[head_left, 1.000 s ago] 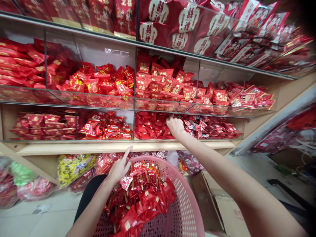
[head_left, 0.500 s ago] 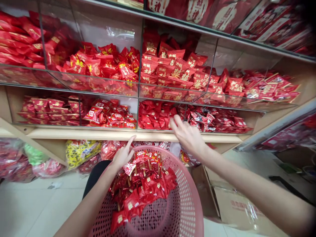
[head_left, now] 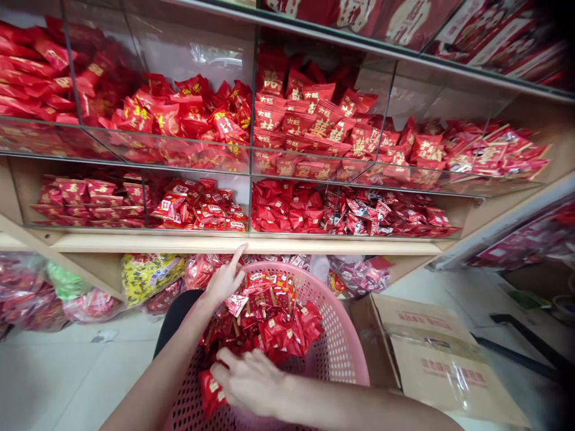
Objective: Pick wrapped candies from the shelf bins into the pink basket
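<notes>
A pink perforated plastic basket (head_left: 345, 335) holds a pile of small red packets (head_left: 283, 329), several with gold square prints. My left hand (head_left: 222, 284) is at the far left of its rim, forefinger stretched toward the shelf, the rest of the hand closed over the rim. Inside the basket, my right hand (head_left: 249, 380) is low over the near packets. Its fingers curl downward against a red packet (head_left: 211, 392), and the fingertips are partly hidden and slightly blurred. Beyond the basket, matching red packets (head_left: 287, 206) fill a compartment of the lower shelf.
Glass-fronted shelves with red packets (head_left: 309, 126) span the view above a pale wooden ledge (head_left: 148, 242). Bagged goods, one bag yellow (head_left: 150, 275), lie beneath it. A cardboard box (head_left: 431, 353) stands on the floor to the right. A dark-clothed knee (head_left: 179, 317) is beside the basket.
My right hand has come down from the lower shelf compartment into the basket, over the near packets. My left hand has stayed at the rim.
</notes>
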`<state>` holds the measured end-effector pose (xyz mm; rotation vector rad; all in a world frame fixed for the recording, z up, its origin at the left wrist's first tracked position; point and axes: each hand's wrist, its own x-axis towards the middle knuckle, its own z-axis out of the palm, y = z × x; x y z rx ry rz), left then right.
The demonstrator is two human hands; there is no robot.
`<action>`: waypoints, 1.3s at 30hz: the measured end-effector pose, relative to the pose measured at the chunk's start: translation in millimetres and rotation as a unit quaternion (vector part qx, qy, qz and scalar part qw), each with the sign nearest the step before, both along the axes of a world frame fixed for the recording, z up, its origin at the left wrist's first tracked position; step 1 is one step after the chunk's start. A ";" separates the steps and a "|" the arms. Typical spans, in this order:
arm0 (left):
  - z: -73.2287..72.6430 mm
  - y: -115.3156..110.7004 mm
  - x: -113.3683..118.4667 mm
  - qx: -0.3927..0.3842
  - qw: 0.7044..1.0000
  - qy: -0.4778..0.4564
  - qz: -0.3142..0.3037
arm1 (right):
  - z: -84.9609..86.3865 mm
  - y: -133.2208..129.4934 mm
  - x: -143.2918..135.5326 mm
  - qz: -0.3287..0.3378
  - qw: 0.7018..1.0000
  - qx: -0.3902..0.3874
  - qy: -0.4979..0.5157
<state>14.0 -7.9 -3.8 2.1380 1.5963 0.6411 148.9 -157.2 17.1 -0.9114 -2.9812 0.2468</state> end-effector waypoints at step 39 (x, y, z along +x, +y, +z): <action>2.0 0.4 -3.1 -0.014 1.000 -0.004 0.000 | 138.5 200.4 124.3 -0.378 0.885 0.206 -0.177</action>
